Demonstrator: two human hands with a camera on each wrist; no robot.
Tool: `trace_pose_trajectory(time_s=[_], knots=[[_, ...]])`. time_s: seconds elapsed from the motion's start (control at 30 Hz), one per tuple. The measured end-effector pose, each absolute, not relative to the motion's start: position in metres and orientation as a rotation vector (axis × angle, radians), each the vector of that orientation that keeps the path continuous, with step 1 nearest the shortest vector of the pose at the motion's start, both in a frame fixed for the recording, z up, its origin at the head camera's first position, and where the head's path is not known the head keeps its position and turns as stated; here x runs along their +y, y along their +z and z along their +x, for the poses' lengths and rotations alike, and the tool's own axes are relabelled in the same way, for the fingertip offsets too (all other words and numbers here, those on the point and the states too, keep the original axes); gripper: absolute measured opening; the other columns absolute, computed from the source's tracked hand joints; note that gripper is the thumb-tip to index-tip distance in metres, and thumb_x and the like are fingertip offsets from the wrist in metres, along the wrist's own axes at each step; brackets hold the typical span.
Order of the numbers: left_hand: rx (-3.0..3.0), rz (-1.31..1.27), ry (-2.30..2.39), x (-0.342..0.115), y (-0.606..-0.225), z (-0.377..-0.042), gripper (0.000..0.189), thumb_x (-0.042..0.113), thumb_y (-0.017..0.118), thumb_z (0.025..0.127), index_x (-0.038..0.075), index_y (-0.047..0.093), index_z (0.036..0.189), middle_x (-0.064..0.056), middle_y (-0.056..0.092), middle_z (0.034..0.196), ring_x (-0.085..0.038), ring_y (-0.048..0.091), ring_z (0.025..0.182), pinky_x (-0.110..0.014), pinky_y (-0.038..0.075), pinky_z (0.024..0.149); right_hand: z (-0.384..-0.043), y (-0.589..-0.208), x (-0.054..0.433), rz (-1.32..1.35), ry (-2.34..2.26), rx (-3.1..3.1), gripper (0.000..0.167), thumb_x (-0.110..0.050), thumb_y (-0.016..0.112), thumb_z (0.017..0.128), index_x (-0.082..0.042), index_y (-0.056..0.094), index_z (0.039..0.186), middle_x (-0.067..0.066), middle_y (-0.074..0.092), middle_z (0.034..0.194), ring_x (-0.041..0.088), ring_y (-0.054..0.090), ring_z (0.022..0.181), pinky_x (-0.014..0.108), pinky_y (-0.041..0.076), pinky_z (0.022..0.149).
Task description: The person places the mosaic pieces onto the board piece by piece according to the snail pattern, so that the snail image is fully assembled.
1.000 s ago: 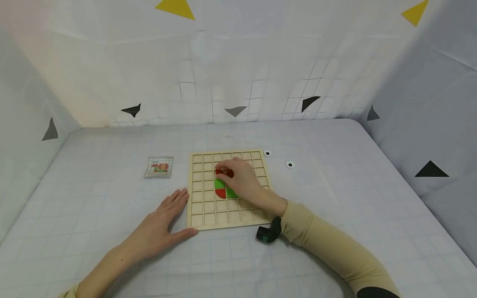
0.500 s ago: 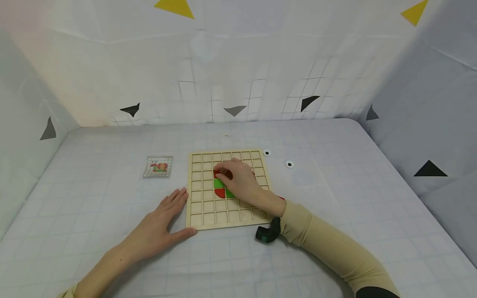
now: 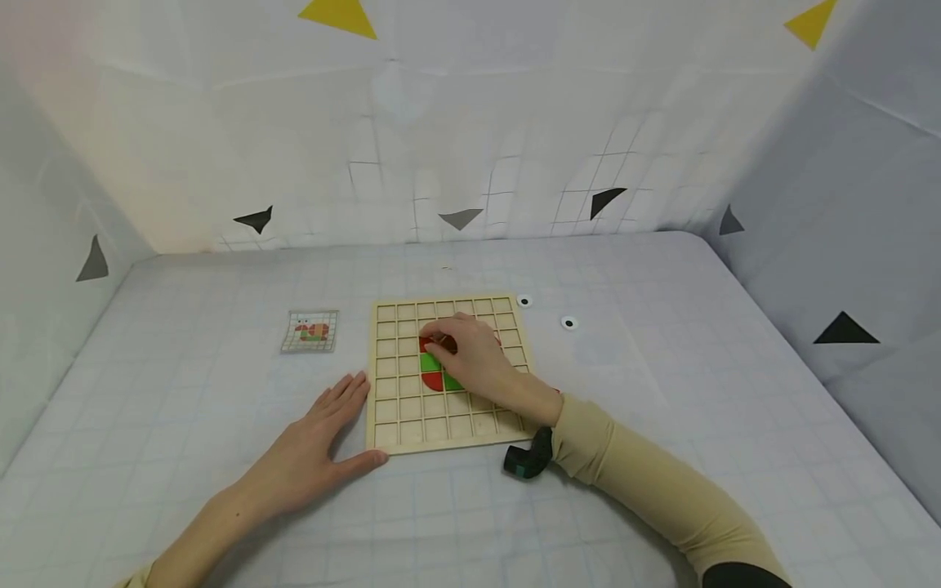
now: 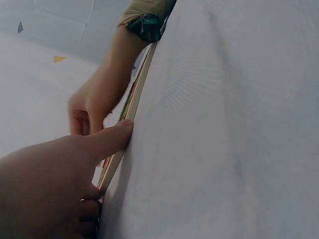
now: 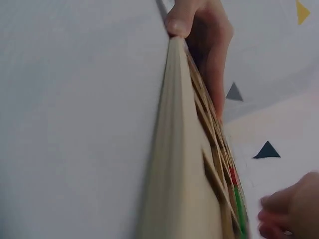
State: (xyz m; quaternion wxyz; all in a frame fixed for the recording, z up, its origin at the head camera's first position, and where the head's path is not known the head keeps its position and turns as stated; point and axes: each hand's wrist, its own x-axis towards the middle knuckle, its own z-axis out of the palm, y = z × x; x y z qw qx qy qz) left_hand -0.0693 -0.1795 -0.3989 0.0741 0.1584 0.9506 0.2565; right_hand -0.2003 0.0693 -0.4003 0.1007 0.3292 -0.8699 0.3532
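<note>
A square wooden grid board [image 3: 412, 411] lies mid-table. Red tiles [image 3: 432, 381] and green tiles [image 3: 430, 362] sit in its cells. My left hand [image 3: 316, 445] rests with straight fingers along the board's left edge, the thumb on its near left corner. In the left wrist view that thumb [image 4: 112, 137] presses the board's side. My right hand [image 3: 474, 355] is over the board's middle, curled. Its thumb and forefinger pinch at a red tile [image 3: 424, 344] in the upper left of the coloured group. The palm hides several cells behind it.
A small card [image 3: 309, 331] with a gridded red and green picture lies left of the board. Two white eye discs, one at the far right corner [image 3: 524, 301] and another eye disc [image 3: 569, 323] farther right, lie on the table. A black wrist camera [image 3: 528, 459] hangs below the right cuff.
My right thumb and forefinger keep to the same red tile, with only a slight shift of the hand. The left hand stays at the board's edge. The whole view drifts a little.
</note>
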Motion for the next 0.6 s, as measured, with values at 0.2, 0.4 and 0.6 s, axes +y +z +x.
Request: trace_pose_trajectory(time_s=[0.2,0.4,0.6], knots=[[2.853,0.478,0.776,-0.18,-0.4,-0.069,0.1,0.073,0.058,0.085,0.014,0.027,0.159,-0.001,0.022,0.167,-0.03,0.018,0.154,-0.059,0.03,0.116,-0.205,-0.364,0.098,0.856,1.349,-2.526,0.017,-0.015,0.071,0.093,-0.011,0.075,0.11,0.003,0.075,0.106,0.019,0.066,0.098,0.049,0.055,0.088],[2.859,0.473,0.76,-0.179,-0.4,-0.07,0.1,0.073,0.058,0.085,0.013,0.027,0.159,-0.001,0.022,0.167,-0.03,0.018,0.154,-0.06,0.031,0.116,-0.206,-0.366,0.148,0.922,1.335,-2.582,0.019,-0.014,0.074,0.091,-0.013,0.076,0.11,0.0,0.075,0.106,0.017,0.066,0.1,0.052,0.052,0.092],[2.859,0.468,0.751,-0.179,-0.399,-0.07,0.1,0.074,0.058,0.085,0.014,0.027,0.159,-0.001,0.021,0.167,-0.031,0.018,0.154,-0.061,0.03,0.116,-0.198,-0.384,0.202,0.897,1.272,-2.666,0.019,-0.016,0.076,0.09,-0.019,0.076,0.109,-0.005,0.074,0.103,0.015,0.064,0.097,0.047,0.049,0.093]])
